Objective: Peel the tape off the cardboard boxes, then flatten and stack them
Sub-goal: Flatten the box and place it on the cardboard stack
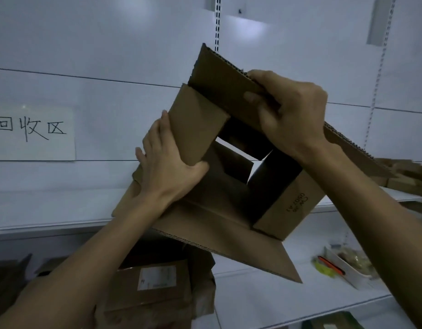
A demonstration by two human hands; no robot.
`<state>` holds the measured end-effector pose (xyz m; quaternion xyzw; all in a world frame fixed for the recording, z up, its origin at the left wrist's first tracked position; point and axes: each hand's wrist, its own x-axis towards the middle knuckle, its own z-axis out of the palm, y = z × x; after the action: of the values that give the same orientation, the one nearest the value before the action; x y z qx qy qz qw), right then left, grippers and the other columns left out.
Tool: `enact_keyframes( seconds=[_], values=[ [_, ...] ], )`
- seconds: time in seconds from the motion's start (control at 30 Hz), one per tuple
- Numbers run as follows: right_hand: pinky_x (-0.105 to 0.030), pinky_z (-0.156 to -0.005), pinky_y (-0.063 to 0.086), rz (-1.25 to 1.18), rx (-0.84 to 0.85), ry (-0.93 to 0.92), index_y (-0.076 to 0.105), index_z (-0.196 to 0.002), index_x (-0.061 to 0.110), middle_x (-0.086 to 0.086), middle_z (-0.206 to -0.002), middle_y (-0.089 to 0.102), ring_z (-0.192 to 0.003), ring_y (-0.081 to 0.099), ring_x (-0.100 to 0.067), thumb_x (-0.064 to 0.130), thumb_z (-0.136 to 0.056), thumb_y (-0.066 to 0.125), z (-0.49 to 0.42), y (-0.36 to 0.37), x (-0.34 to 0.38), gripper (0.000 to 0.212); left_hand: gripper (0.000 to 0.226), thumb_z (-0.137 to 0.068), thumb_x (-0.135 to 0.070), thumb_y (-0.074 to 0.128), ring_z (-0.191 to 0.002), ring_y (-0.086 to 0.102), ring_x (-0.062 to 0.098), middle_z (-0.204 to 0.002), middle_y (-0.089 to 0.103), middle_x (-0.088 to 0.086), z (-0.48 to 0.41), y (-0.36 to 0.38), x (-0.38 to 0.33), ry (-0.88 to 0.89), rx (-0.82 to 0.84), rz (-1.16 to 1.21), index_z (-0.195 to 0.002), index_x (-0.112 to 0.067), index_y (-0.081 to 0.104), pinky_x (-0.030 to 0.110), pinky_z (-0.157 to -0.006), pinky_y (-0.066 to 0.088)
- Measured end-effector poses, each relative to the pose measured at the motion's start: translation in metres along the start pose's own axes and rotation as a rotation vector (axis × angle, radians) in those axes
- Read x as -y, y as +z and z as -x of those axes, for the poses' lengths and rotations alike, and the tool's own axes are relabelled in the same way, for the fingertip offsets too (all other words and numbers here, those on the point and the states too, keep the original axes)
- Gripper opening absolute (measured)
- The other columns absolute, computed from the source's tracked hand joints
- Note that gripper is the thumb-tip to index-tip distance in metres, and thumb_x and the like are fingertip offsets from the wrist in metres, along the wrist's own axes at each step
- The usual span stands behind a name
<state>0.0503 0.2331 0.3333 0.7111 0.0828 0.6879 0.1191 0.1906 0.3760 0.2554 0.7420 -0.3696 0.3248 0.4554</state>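
Observation:
I hold an open brown cardboard box (219, 214) up in front of the white shelving, tilted, with both ends open so the wall shows through its middle. My left hand (164, 167) grips the left flap and side wall, thumb inside. My right hand (288, 110) clamps the upper flap near the top edge. The flaps splay outward; one long flap points down to the right. I see no tape on the visible faces.
A paper sign with handwritten characters (31, 131) hangs on the left wall. A labelled cardboard box (155, 288) sits on the lower shelf below. Flattened cardboard (404, 176) lies on the right shelf. A white tray with small items (347, 267) stands at lower right.

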Motion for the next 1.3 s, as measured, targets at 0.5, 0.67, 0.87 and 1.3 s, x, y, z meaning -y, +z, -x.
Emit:
enact_keyframes(
  seconds=[0.5, 0.67, 0.87, 1.3],
  values=[
    [-0.045, -0.088, 0.045, 0.301, 0.356, 0.215, 0.06, -0.12, 0.012, -0.011, -0.12, 0.063, -0.11, 0.057, -0.032, 0.022, -0.086, 0.051, 0.136, -0.052, -0.092, 0.037, 0.035, -0.077, -0.043, 0.033, -0.068, 0.057, 0.032, -0.072, 0.056, 0.016, 0.059, 0.063, -0.003, 0.1, 0.642, 0.124, -0.069, -0.011, 0.046, 0.033, -0.056, 0.041],
    [-0.048, -0.117, 0.015, 0.415, 0.095, 1.112, 0.012, -0.151, 0.01, -0.017, -0.158, 0.01, -0.146, 0.01, -0.032, 0.022, -0.081, 0.073, 0.198, -0.071, -0.131, 0.094, 0.032, -0.095, -0.028, 0.045, -0.063, 0.056, 0.032, -0.072, 0.058, 0.02, 0.052, 0.079, -0.013, -0.01, 0.545, 0.282, -0.072, -0.006, 0.05, 0.032, -0.053, 0.039],
    [-0.059, -0.106, 0.035, 0.18, 0.277, 1.44, -0.001, -0.15, 0.028, -0.013, -0.149, 0.036, -0.134, 0.038, -0.036, 0.07, -0.05, 0.079, 0.237, -0.051, -0.169, 0.135, 0.027, -0.094, -0.02, 0.047, -0.057, 0.05, 0.026, -0.064, 0.051, 0.015, 0.052, 0.09, -0.008, 0.014, 0.568, 0.201, -0.068, -0.01, 0.044, 0.036, -0.054, 0.038],
    [-0.031, -0.065, 0.047, -0.396, -0.011, 1.672, 0.055, -0.09, 0.012, -0.011, -0.092, 0.06, -0.085, 0.058, -0.024, 0.017, -0.097, 0.037, 0.216, -0.093, -0.243, 0.02, 0.042, -0.093, -0.022, 0.04, -0.07, 0.053, 0.02, -0.088, 0.058, 0.01, 0.01, 0.103, -0.059, 0.12, 0.427, -0.01, -0.136, -0.021, 0.039, 0.028, -0.055, 0.038]
  ],
)
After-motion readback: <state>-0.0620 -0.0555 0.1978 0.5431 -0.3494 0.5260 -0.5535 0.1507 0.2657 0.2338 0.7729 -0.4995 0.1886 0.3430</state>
